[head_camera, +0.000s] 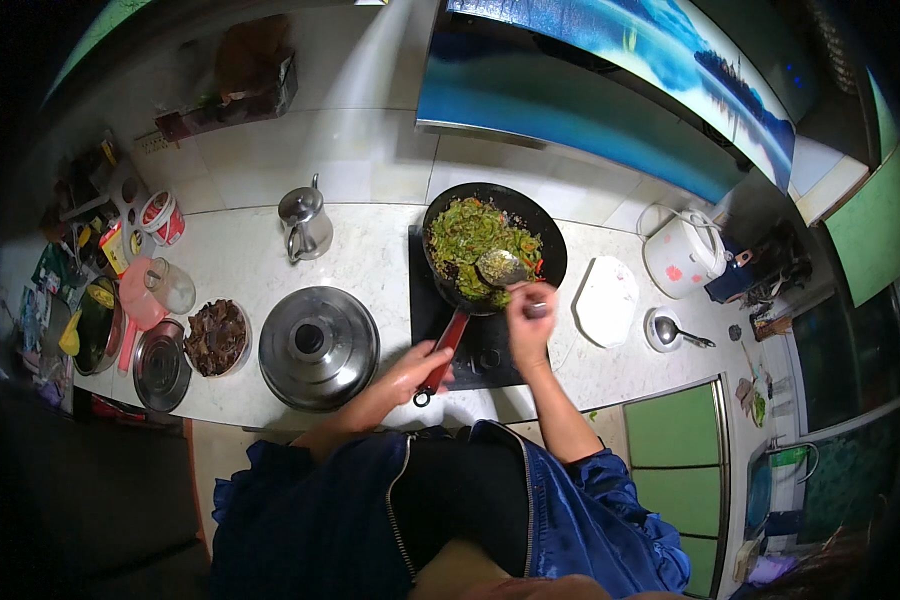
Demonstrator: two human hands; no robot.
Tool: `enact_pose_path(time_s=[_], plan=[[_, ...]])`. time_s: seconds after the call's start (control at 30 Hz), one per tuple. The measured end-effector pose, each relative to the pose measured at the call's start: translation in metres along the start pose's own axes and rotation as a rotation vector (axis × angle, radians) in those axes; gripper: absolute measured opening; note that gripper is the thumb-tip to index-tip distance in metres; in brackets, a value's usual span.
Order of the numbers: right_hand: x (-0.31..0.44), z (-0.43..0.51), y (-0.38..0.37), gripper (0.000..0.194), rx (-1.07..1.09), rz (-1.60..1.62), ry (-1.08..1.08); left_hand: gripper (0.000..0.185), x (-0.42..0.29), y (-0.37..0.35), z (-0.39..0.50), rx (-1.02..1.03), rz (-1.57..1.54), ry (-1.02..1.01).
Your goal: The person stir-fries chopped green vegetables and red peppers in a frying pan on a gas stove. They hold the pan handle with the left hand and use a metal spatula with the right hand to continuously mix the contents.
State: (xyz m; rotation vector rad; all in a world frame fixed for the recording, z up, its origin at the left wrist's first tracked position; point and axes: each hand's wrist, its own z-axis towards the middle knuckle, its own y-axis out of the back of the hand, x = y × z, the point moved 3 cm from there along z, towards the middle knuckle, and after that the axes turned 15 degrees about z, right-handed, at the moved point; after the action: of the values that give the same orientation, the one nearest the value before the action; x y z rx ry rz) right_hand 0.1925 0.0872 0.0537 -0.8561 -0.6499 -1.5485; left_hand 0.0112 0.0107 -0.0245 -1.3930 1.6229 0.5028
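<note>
A black frying pan (pixel 553 234) sits on a flat black cooktop (pixel 487 356). My left hand (pixel 414 371) is wrapped around the pan's red handle (pixel 452 334). Chopped green vegetables (pixel 461 234) with bits of red spread over the pan. Above the pan's near right edge, my right hand (pixel 531 319) grips a metal spatula (pixel 497 268), its broad head resting among the greens with minced bits on it. To the right of the cooktop lies a white octagonal plate (pixel 606 302).
Left of the cooktop stand a domed metal lid (pixel 319 349), a metal pot with a spout (pixel 306 225) and a bowl of dark wood-ear fungus (pixel 216 337). On the right are a white rice cooker (pixel 685 253) and a ladle (pixel 669 330) in a small bowl. A range hood (pixel 570 142) overhangs the back.
</note>
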Motion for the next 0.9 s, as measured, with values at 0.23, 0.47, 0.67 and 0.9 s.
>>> enact_pose_path(time_s=[0.23, 0.47, 0.67, 0.9], plan=[[0.022, 0.131, 0.034, 0.021, -0.36, 0.336, 0.026, 0.033, -0.006, -0.018, -0.018, 0.052, -0.047, 0.075], [0.01, 0.141, -0.016, 0.021, -0.278, 0.064, 0.217, 0.039, -0.012, -0.016, -0.024, 0.029, 0.094, 0.073], [-0.01, 0.178, -0.011, 0.02, -0.309, 0.249, 0.191, 0.04, -0.013, -0.012, -0.025, 0.03, 0.139, 0.078], [-0.02, 0.153, -0.047, 0.018, -0.22, 0.09, 0.032, 0.041, -0.016, -0.01, -0.027, 0.06, 0.113, 0.024]])
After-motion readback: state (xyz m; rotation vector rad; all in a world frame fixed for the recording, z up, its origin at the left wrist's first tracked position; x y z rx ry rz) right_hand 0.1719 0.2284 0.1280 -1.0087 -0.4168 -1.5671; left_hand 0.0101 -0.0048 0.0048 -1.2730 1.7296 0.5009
